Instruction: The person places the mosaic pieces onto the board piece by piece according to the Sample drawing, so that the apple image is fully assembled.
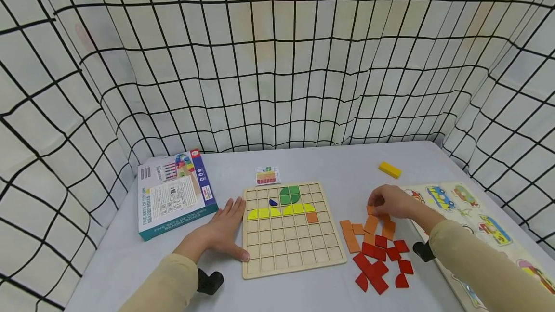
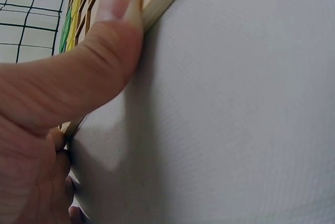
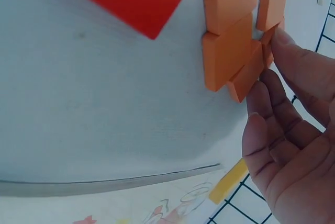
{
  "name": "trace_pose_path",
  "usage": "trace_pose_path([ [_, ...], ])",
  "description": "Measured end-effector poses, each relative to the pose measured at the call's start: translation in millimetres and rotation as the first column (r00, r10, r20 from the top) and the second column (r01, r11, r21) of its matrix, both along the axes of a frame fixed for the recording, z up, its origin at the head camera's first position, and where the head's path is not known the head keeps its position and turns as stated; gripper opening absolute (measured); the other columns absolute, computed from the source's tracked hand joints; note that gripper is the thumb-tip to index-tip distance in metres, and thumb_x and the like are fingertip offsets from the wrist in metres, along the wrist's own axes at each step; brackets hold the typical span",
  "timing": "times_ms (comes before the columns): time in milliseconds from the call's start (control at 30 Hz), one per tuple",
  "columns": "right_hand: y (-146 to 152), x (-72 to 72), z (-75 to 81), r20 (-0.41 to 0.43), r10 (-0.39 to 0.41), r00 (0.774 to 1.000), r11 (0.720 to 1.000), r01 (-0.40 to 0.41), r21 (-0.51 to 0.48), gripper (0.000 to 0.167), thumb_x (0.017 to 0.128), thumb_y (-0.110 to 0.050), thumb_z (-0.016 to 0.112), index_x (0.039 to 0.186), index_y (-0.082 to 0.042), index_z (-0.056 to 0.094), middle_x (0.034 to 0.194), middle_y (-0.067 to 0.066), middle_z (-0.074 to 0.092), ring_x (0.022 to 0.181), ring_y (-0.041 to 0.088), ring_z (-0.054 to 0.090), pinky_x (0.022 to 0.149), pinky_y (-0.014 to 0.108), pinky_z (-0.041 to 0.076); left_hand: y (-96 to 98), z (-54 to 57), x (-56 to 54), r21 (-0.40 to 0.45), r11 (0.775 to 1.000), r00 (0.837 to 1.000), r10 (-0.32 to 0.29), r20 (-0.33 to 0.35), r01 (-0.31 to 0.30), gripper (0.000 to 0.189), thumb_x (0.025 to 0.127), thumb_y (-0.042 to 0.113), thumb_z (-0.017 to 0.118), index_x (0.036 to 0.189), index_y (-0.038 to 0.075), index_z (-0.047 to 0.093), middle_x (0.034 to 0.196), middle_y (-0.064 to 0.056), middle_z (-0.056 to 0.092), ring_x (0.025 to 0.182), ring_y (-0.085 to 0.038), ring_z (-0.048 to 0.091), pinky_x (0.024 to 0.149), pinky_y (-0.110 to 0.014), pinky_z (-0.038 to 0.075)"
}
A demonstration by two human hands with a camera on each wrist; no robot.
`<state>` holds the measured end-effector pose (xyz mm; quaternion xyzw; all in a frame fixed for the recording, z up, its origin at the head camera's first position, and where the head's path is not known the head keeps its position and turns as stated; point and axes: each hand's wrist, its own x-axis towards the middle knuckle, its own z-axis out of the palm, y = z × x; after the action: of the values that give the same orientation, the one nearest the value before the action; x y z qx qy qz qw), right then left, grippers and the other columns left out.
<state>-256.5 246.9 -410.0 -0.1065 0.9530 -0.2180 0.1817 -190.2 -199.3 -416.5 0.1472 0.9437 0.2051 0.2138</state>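
A wooden grid board lies in the middle of the table. On it are yellow curved pieces, green rounded pieces, a small blue piece and one orange square. Along the board's left edge rests my left hand, fingers spread; its thumb presses the rim in the left wrist view. To the right, my right hand pinches an orange tile at the far end of the loose orange tiles. Its fingers partly hide that tile.
Several red tiles lie nearest the table's front, below the orange ones. A pattern card sits behind the board. At left is a box; at right, a picture puzzle board and a yellow block. Black netting surrounds the table.
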Motion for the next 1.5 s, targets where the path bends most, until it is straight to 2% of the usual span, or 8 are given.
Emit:
trace_pose_path([
  [300, -5.1, 2.6, -2.4, -0.025, 0.03, 0.999, 0.999, -0.029, 0.038, 0.014, 0.09, -0.005, 0.076, 0.1, -0.006, 0.066, 0.092, 0.005, 0.064, 0.086, 0.019, 0.055, 0.079, 0.034, 0.056, -1.2, 0.1, 1.0, -0.003, 1.0, 1.0, 0.001, 0.006, -0.001, 0.134, 0.068, 0.044, 0.094, 0.161, -0.007, 0.012, 0.171, -0.026, 0.005, 0.158, -0.048, -0.001, 0.127, -0.065, 0.006],
  [400, -6.7, 2.9, -5.3, -0.05, 0.009, 0.999, 1.0, -0.008, 0.029, 0.013, 0.09, -0.006, 0.076, 0.098, -0.007, 0.065, 0.09, 0.004, 0.064, 0.085, 0.019, 0.055, 0.077, 0.032, 0.056, -1.7, -2.1, 0.8, -0.006, 1.0, 1.0, 0.001, 0.007, -0.001, 0.134, 0.068, 0.044, 0.094, 0.161, -0.007, 0.012, 0.171, -0.026, 0.005, 0.158, -0.048, -0.001, 0.127, -0.065, 0.006],
  [600, -15.4, 3.3, -8.8, -0.13, -0.024, 0.991, 0.998, 0.016, -0.061, 0.011, 0.091, -0.006, 0.076, 0.096, -0.008, 0.065, 0.09, 0.003, 0.064, 0.087, 0.019, 0.056, 0.077, 0.029, 0.054, -2.1, -4.3, 0.5, -0.013, 1.0, 1.0, 0.0, 0.008, 0.0, 0.135, 0.068, 0.045, 0.094, 0.161, -0.006, 0.011, 0.171, -0.025, 0.005, 0.158, -0.047, -0.001, 0.127, -0.065, 0.006],
  [800, -47.7, 9.9, -2.8, -0.17, 0.022, 0.985, 0.983, -0.053, -0.178, 0.009, 0.091, -0.007, 0.076, 0.093, -0.008, 0.067, 0.09, 0.002, 0.066, 0.084, 0.016, 0.057, 0.074, 0.025, 0.054, -2.8, -2.6, -0.2, -0.009, 1.0, 1.0, -0.005, 0.006, 0.005, 0.135, 0.068, 0.045, 0.093, 0.161, -0.007, 0.011, 0.171, -0.026, 0.004, 0.158, -0.048, -0.001, 0.127, -0.065, 0.006],
  [933, -73.2, 16.2, 0.6, -0.155, 0.095, 0.983, 0.959, -0.132, -0.252, 0.007, 0.092, -0.006, 0.075, 0.093, -0.008, 0.068, 0.091, 0.001, 0.067, 0.08, 0.013, 0.057, 0.068, 0.021, 0.052, -2.3, -2.2, -0.8, -0.004, 1.0, 1.0, -0.005, 0.005, 0.005, 0.135, 0.068, 0.045, 0.093, 0.161, -0.007, 0.01, 0.171, -0.026, 0.004, 0.158, -0.048, -0.001, 0.127, -0.065, 0.006],
  [1100, -99.9, 26.3, 2.3, -0.107, 0.17, 0.98, 0.932, -0.195, -0.305, 0.006, 0.092, -0.007, 0.074, 0.093, -0.01, 0.069, 0.09, -0.001, 0.066, 0.079, 0.013, 0.057, 0.068, 0.02, 0.052, -1.6, -2.6, -1.0, -0.006, 1.0, 1.0, -0.005, 0.005, 0.005, 0.135, 0.069, 0.046, 0.093, 0.161, -0.006, 0.01, 0.171, -0.025, 0.004, 0.158, -0.047, -0.002, 0.128, -0.064, 0.005],
  [1367, -119.0, 33.1, -2.3, -0.076, 0.178, 0.981, 0.95, -0.192, -0.245, 0.006, 0.093, -0.008, 0.074, 0.093, -0.013, 0.073, 0.09, -0.005, 0.066, 0.083, 0.012, 0.056, 0.072, 0.02, 0.051, -1.3, -3.0, -1.3, -0.012, 1.0, 1.0, -0.006, 0.007, 0.006, 0.135, 0.069, 0.046, 0.093, 0.161, -0.005, 0.01, 0.171, -0.024, 0.003, 0.158, -0.046, -0.002, 0.128, -0.064, 0.006],
  [1500, -120.7, 34.0, -5.3, -0.093, 0.195, 0.976, 0.949, -0.212, -0.234, 0.002, 0.092, -0.01, 0.076, 0.092, -0.011, 0.074, 0.09, -0.005, 0.068, 0.084, 0.012, 0.056, 0.073, 0.021, 0.052, -1.1, -2.7, -1.5, -0.013, 1.0, 1.0, -0.002, 0.011, 0.003, 0.135, 0.069, 0.046, 0.093, 0.162, -0.005, 0.01, 0.171, -0.024, 0.003, 0.158, -0.046, -0.002, 0.128, -0.064, 0.005],
])
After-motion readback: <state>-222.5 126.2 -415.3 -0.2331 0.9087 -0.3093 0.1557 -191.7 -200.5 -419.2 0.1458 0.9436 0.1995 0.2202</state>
